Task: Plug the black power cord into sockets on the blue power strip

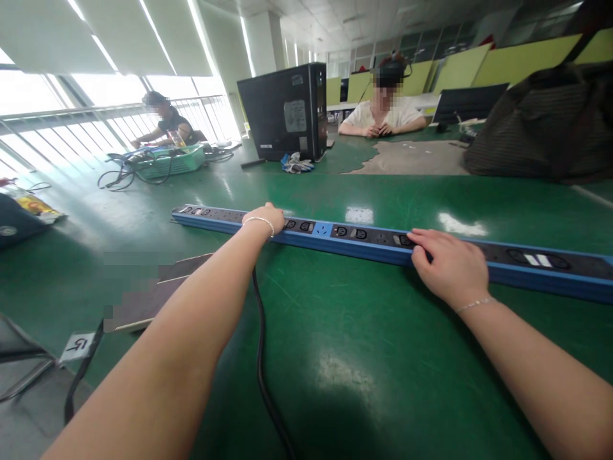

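A long blue power strip [383, 253] with black sockets along its top lies across the green table and runs out at the right edge. My left hand [266, 217] is closed over it left of the middle, fingertips partly hidden behind it. Further right, my right hand [450, 260] grips the strip, its fingers over the top and the thumb at the near side. A black cable [261, 332] comes out below my left wrist and trails to the bottom of the view; whether it joins the strip is hidden.
Behind the strip stand a black computer tower [282, 115], bunched gloves [297, 163] and a large dark bag [536, 128]. A green basket [167, 163] with cables sits back left. A flat dark panel [143, 300] lies beside my left forearm. Two people sit beyond.
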`<act>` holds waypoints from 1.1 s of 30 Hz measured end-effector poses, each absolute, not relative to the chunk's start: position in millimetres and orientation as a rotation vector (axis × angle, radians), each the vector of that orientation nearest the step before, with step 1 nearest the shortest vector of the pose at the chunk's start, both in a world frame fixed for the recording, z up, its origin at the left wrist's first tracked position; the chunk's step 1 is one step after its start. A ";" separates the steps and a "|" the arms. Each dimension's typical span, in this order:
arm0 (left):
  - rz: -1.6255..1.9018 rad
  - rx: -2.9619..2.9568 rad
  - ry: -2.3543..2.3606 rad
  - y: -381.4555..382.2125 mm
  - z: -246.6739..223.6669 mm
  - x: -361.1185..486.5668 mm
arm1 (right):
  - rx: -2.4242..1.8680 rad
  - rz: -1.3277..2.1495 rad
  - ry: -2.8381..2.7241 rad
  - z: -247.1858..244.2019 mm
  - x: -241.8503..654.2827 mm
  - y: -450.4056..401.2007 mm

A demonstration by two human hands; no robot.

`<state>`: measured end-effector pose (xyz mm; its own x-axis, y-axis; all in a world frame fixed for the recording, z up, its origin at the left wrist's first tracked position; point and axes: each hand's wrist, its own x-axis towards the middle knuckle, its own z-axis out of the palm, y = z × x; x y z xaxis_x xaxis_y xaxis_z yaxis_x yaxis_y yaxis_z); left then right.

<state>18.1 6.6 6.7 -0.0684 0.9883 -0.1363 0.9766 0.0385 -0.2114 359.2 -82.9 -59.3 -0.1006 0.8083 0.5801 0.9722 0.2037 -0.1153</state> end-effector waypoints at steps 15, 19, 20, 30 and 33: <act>0.449 -2.059 -2.287 12.2 7.9 20.0 | -1.635 -0.355 -1.961 -58.0 359.4 -84.2; 0.444 -2.024 -2.314 12.2 7.8 21.5 | -1.648 -0.367 -1.959 -57.1 359.0 -84.6; 0.442 -2.018 -2.322 11.7 7.8 21.7 | -1.648 -0.369 -1.960 -56.8 358.9 -84.5; 0.479 -2.119 -2.294 13.3 8.8 19.0 | -1.671 -0.333 -2.008 -53.8 360.0 -84.3; 0.492 -2.108 -2.314 14.9 9.4 20.1 | -1.689 -0.328 -2.021 -53.0 359.5 -84.7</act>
